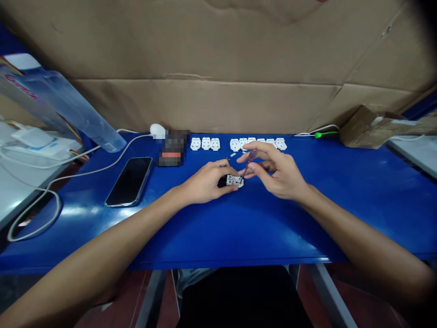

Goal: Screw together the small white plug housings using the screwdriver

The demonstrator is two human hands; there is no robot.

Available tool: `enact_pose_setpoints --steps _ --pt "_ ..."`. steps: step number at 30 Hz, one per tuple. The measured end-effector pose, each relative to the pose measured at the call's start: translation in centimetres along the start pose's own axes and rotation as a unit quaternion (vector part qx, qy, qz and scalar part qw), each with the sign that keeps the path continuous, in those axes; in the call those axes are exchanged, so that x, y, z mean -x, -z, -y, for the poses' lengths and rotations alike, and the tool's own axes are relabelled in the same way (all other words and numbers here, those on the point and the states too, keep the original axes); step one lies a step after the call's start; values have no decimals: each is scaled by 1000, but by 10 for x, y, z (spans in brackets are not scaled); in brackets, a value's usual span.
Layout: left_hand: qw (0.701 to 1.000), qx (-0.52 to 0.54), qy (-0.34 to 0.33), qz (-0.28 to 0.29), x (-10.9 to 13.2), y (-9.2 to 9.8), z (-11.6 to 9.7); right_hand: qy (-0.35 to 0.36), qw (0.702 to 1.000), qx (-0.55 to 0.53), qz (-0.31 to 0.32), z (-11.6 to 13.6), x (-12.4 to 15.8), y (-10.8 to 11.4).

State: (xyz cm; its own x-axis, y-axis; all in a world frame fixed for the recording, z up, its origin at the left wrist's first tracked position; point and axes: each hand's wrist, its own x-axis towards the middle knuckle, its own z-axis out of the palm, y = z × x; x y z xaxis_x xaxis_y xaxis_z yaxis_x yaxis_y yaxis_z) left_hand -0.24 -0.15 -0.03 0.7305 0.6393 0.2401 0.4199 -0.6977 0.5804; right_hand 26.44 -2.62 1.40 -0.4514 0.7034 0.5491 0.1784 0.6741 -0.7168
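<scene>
My left hand rests on the blue table and pinches a small white plug part between thumb and fingers. My right hand holds a small screwdriver with a purple handle, fingers curled round it. Its tip points down onto the white part. A ring shows on one finger of my left hand.
A row of several white plug parts lies along the back of the table. A black phone lies at the left with a white cable. A green-handled tool and a cardboard box are at the right. Cardboard stands behind.
</scene>
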Motion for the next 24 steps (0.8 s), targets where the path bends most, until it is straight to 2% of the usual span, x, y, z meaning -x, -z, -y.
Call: enact_pose_setpoints --steps 4,8,15,20,22,24 --pt "1000 0 0 -8 0 -1 0 -18 998 31 -54 5 0 -1" --pt "1000 -8 -2 -11 0 -1 -1 47 982 138 -121 7 -1 -8" --pt "1000 -5 11 -2 0 0 -4 110 970 189 -105 4 -3 -9" --pt "1000 -4 6 0 0 -1 -3 89 989 116 -16 4 -2 -2" --pt "1000 -6 7 2 0 -1 -2 75 990 107 -46 6 -3 -3" --pt "1000 -6 9 1 0 -2 -1 93 983 126 -96 8 -5 -7"
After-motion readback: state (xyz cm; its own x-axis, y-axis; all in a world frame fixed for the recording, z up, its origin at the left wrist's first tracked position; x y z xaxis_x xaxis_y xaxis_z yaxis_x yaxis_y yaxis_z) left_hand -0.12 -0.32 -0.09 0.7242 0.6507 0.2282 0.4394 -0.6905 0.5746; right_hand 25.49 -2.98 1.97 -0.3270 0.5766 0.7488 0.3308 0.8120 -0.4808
